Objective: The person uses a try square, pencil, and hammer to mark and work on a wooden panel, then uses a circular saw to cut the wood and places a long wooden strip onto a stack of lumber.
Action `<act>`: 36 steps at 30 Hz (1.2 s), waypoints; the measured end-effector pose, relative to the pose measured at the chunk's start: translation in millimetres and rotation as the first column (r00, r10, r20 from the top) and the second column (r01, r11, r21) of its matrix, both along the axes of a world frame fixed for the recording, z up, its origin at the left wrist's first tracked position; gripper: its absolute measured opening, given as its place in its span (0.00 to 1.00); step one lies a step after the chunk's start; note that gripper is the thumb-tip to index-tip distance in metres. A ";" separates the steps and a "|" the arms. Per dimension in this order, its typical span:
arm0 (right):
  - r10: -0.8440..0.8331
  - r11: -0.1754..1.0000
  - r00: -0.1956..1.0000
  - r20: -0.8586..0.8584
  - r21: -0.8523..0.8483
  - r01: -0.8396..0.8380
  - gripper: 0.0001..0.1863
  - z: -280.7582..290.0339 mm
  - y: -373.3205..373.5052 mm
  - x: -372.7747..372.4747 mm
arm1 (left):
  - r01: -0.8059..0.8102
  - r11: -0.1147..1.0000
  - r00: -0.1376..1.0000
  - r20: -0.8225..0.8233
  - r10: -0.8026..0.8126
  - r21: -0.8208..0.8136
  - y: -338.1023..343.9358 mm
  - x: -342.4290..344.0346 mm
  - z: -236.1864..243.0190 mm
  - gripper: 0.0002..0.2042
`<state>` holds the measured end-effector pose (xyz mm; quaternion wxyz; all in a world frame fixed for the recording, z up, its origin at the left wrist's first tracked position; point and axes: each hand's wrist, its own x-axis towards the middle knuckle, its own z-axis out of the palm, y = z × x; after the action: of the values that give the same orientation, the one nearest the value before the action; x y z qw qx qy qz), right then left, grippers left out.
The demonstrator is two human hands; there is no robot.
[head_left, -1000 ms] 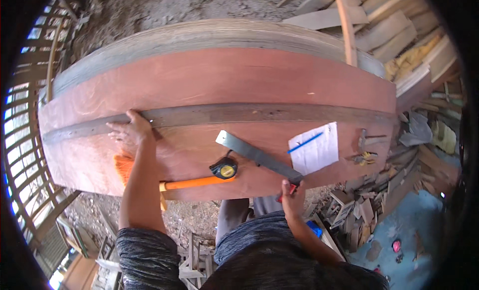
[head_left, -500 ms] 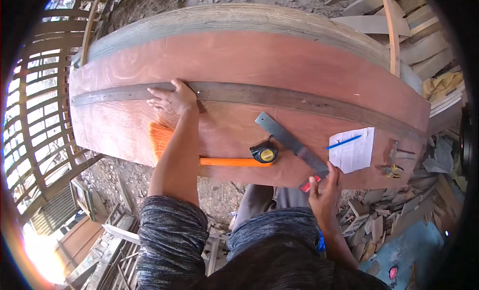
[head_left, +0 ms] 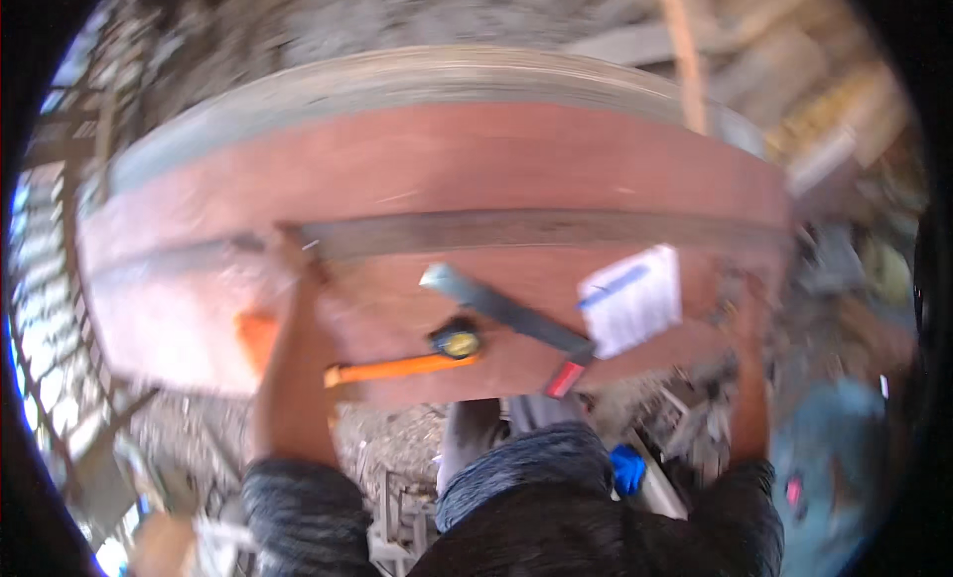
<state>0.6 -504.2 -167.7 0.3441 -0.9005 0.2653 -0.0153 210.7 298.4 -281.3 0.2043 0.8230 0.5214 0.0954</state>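
Motion blur softens the whole frame. A long dark wooden strip (head_left: pixel 516 230) is laid lengthwise across the reddish-brown table (head_left: pixel 417 150), running from the left of the frame to the right. It is judged stiff, light and rather narrow, best held flat from above near its ends. The left hand (head_left: pixel 298 255) is reached up left of centre, forearm extended, and is laid on the strip; whether its grip is spread cannot be told. The right hand (head_left: pixel 743 299) is raised at the right edge of the table, its grip too blurred to be read. A steel square (head_left: pixel 511 314), a tape measure (head_left: pixel 457 341), an orange-handled hammer (head_left: pixel 397 369) and a paper sheet (head_left: pixel 632 299) are seen nearby.
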 end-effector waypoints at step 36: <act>0.966 -0.092 -0.115 0.231 -0.108 -0.990 0.18 45.5 569.0 251.3 | -0.035 0.984 0.995 0.103 0.018 0.172 -6.7 0.3 1.9 0.47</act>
<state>251.9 64.8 -122.2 0.3162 -0.7739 -0.5279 0.1502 211.0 291.8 -279.5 0.1565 0.8248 0.5110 0.1848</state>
